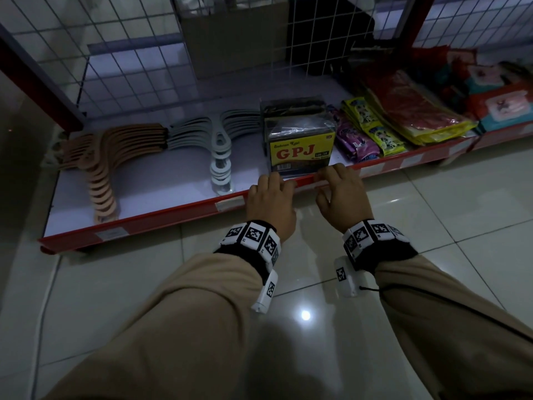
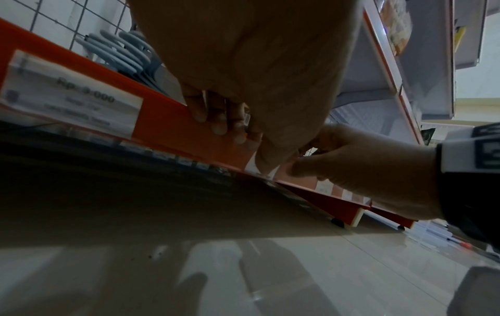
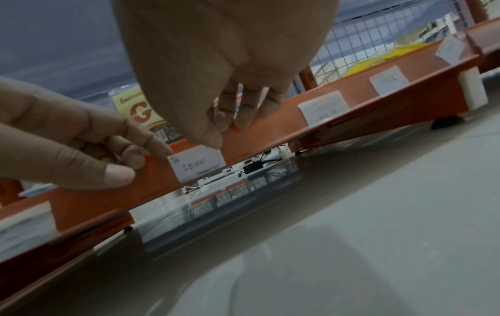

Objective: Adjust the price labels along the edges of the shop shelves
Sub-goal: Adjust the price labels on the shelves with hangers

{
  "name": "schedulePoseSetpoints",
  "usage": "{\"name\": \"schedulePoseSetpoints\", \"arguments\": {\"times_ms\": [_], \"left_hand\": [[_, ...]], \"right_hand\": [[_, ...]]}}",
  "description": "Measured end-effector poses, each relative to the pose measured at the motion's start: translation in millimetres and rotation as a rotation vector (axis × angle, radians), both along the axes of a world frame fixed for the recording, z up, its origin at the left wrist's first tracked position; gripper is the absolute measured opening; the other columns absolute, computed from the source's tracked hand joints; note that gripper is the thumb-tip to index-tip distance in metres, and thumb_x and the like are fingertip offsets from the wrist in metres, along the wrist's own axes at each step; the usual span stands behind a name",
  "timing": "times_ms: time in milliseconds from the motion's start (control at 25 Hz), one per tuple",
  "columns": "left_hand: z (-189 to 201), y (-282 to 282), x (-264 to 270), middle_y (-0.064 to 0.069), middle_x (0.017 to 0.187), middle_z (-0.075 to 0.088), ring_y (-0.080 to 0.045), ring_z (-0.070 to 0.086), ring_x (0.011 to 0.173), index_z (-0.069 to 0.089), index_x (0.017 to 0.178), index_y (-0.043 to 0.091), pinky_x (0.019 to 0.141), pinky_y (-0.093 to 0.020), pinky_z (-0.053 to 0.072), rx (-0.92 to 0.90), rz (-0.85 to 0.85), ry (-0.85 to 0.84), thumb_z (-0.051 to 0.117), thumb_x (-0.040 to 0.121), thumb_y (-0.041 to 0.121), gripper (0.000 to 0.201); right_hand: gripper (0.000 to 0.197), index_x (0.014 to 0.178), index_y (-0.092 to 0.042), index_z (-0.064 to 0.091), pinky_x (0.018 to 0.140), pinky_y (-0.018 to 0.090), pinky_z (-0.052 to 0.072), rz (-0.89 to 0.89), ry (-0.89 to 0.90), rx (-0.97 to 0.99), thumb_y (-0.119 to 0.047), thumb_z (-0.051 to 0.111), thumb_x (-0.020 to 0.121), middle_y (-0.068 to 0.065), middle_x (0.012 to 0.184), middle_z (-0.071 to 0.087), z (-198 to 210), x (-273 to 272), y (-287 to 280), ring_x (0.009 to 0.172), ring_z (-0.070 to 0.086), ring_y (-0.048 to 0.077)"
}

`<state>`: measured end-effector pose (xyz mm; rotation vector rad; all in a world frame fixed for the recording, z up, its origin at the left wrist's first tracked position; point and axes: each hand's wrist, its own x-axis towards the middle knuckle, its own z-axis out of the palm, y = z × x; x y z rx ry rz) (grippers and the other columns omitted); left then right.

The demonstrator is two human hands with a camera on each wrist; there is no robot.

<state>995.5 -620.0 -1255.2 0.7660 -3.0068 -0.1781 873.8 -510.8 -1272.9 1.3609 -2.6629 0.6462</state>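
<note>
A small white price label [image 3: 196,164] reading "10.000" sits in the red edge strip [image 1: 161,219] of the bottom shelf, below the yellow GPJ box [image 1: 301,151]. My left hand [image 1: 277,183] grips the strip just left of the label. In the left wrist view this hand [image 2: 238,139] has its fingers hooked over the strip's top. In the right wrist view its index tip touches the label's upper left corner. My right hand [image 1: 328,177] holds the strip at the label's right. Its thumb [image 3: 209,139] presses the label's top edge, fingers curled over the strip.
More labels sit along the strip: one [image 1: 230,204] left of my hands, another [image 3: 323,107] to the right. On the shelf lie wooden hangers [image 1: 101,163], grey hangers [image 1: 220,145] and sachet packs [image 1: 369,128]. A wire grid [image 1: 129,67] backs the shelf. Glossy tiled floor [image 1: 432,212] lies below.
</note>
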Motion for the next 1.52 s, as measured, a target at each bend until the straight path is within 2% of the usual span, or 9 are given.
{"name": "schedulePoseSetpoints", "arguments": {"times_ms": [240,440,600,720,880,1080,1280,1400,1520], "left_hand": [[20,-1,16,-0.007,0.134,0.047,-0.030,0.040,0.120,0.040,0.139,0.020,0.099,-0.043,0.040,0.137,-0.055,-0.027,0.048,0.093,0.026,0.047],[54,-8,27,-0.009,0.128,0.055,-0.028,0.048,0.117,0.042,0.137,0.017,0.091,-0.040,0.045,0.139,-0.065,-0.075,0.050,0.093,0.033,0.048],[108,-23,33,-0.005,0.127,0.056,-0.027,0.050,0.116,0.049,0.134,0.023,0.090,-0.037,0.044,0.036,-0.109,0.048,0.052,0.091,0.032,0.045],[160,-35,34,-0.002,0.122,0.057,-0.025,0.049,0.115,0.056,0.125,0.023,0.091,-0.036,0.041,-0.057,-0.131,0.146,0.052,0.091,0.034,0.036],[235,-57,41,-0.002,0.119,0.057,-0.025,0.048,0.114,0.056,0.120,0.019,0.092,-0.038,0.041,-0.145,-0.152,0.292,0.051,0.092,0.036,0.034],[293,-82,56,0.000,0.116,0.058,-0.024,0.049,0.112,0.057,0.119,0.021,0.091,-0.038,0.044,-0.192,-0.203,0.408,0.052,0.091,0.038,0.033],[314,-98,60,-0.002,0.114,0.057,-0.025,0.050,0.110,0.056,0.118,0.019,0.092,-0.041,0.045,-0.232,-0.232,0.407,0.051,0.090,0.041,0.036],[310,-91,51,-0.001,0.115,0.056,-0.024,0.048,0.110,0.056,0.119,0.020,0.094,-0.040,0.041,-0.265,-0.263,0.414,0.051,0.090,0.041,0.036],[300,-79,32,0.001,0.121,0.052,-0.023,0.043,0.114,0.054,0.121,0.022,0.099,-0.044,0.038,-0.285,-0.252,0.433,0.050,0.090,0.042,0.038]], "right_hand": [[0.040,0.111,-0.006,0.058,0.081,0.043,0.041,-0.026,0.023,0.077,-0.011,0.064,0.071,0.020,0.110,0.052,9,7,1,0.097,0.047,0.037],[0.041,0.117,-0.009,0.056,0.086,0.040,0.043,-0.025,-0.035,0.064,-0.013,0.064,0.077,0.016,0.117,0.051,42,9,-1,0.107,0.047,0.035],[0.030,0.111,-0.012,0.059,0.084,0.039,0.044,-0.011,-0.023,-0.044,-0.014,0.062,0.081,0.013,0.114,0.052,94,12,-14,0.109,0.047,0.032],[0.024,0.107,-0.012,0.061,0.080,0.037,0.044,0.030,0.046,-0.138,-0.015,0.062,0.083,0.012,0.109,0.054,141,20,-28,0.105,0.049,0.032],[0.021,0.104,-0.010,0.062,0.079,0.035,0.043,0.079,0.147,-0.228,-0.012,0.060,0.083,0.011,0.105,0.054,210,32,-51,0.099,0.049,0.030],[0.019,0.100,-0.009,0.062,0.071,0.035,0.045,0.026,0.180,-0.344,-0.011,0.061,0.081,0.011,0.101,0.057,269,49,-81,0.093,0.053,0.030],[0.021,0.101,-0.010,0.062,0.074,0.039,0.048,-0.041,0.179,-0.346,-0.012,0.062,0.080,0.010,0.101,0.060,284,58,-91,0.094,0.054,0.030],[0.022,0.101,-0.010,0.061,0.074,0.037,0.047,-0.087,0.193,-0.379,-0.011,0.062,0.080,0.009,0.102,0.058,280,49,-82,0.096,0.053,0.030],[0.026,0.105,-0.011,0.059,0.077,0.036,0.045,-0.102,0.248,-0.395,-0.010,0.062,0.079,0.009,0.105,0.056,270,31,-65,0.099,0.050,0.029]]}}
